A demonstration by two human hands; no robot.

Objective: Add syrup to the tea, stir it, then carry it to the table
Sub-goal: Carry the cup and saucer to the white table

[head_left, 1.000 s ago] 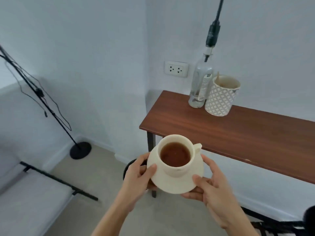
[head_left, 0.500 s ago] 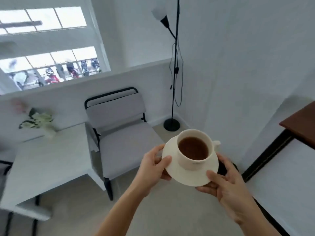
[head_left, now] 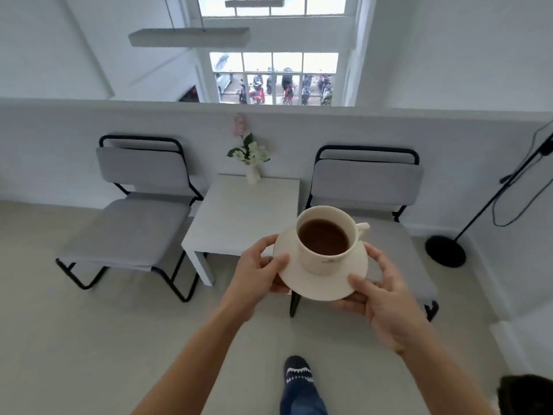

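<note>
Above floor nr white table (head_left: 239, 217), 2 hands, L hand (head_left: 254, 272), R hand (head_left: 386, 298), gripping saucer (head_left: 311, 287), teacup (head_left: 324, 239)

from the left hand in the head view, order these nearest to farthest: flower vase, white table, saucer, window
1. saucer: gripped at its rim by the left hand.
2. white table: just ahead, beyond the hand.
3. flower vase: at the table's far edge.
4. window: beyond the half wall.
</note>
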